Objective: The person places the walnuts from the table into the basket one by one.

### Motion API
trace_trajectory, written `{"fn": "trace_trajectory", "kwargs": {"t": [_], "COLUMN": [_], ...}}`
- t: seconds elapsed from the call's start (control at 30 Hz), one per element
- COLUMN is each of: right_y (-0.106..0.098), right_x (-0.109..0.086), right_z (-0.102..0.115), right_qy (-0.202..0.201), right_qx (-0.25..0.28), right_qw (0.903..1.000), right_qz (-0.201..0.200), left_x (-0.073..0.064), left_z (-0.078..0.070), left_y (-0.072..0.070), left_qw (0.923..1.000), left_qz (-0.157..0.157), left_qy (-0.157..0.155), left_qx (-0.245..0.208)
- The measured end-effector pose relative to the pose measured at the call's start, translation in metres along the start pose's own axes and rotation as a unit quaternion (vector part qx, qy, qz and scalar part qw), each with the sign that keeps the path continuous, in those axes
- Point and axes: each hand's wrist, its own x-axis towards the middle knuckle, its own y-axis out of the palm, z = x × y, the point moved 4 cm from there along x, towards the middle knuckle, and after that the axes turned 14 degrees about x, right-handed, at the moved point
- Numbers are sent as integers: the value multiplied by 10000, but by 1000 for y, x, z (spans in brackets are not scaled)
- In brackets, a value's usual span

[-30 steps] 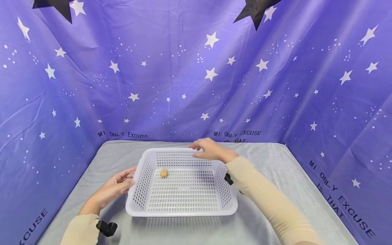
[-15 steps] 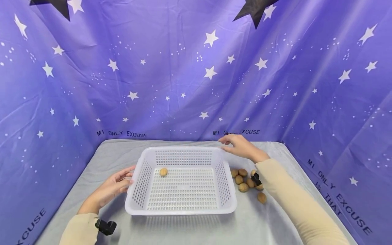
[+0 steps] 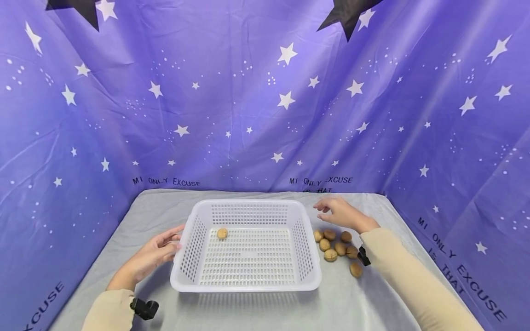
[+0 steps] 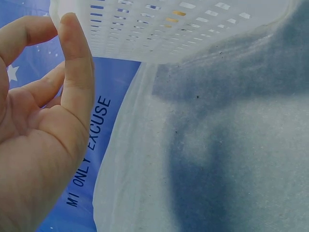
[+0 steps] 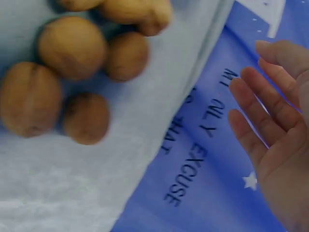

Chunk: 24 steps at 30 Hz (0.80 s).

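A white perforated plastic basket (image 3: 248,288) stands on the table with one walnut (image 3: 222,234) on its floor, toward the back left. My left hand (image 3: 151,255) holds the basket's left rim, with the thumb and fingertips right at the edge in the left wrist view. To the right of the basket lies a loose group of several walnuts (image 3: 340,248). Just behind them hovers my right hand (image 3: 341,214), its fingers loosely bent and holding nothing. In the right wrist view the palm and spread fingers show beside the walnuts.
A grey cloth (image 3: 248,315) covers the table. Purple star-printed curtains (image 3: 232,105) rise along its back and both sides. Each wrist carries a small black camera, the left camera (image 3: 144,308) being close to the basket's front left corner.
My right hand has moved from over the basket's back rim out to the right, past its side. The walnuts on the right have come into view. The left hand has stayed put.
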Motion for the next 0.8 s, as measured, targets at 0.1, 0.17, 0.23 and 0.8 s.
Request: {"fn": "trace_trajectory", "kwargs": {"t": [0.1,0.17,0.23,0.8], "right_y": [7,12,15,29], "right_x": [-9,-14,-19,-36], "right_z": [-12,-20,-26,-55], "right_qy": [91,193,294,458], "right_qx": [50,73,70,176], "right_qw": [9998,9994,9988,9974], "right_qz": [150,294,389,536], "left_x": [-1,-1,-1,-1], "left_z": [0,0,0,1], "left_y": [1,2,2,1], "left_qw": [10000,10000,10000,10000], "left_qz": [-3,-3,-14,31], "left_qy": [-40,-58,-62,-7], "left_qx": [3,15,13,-20]}}
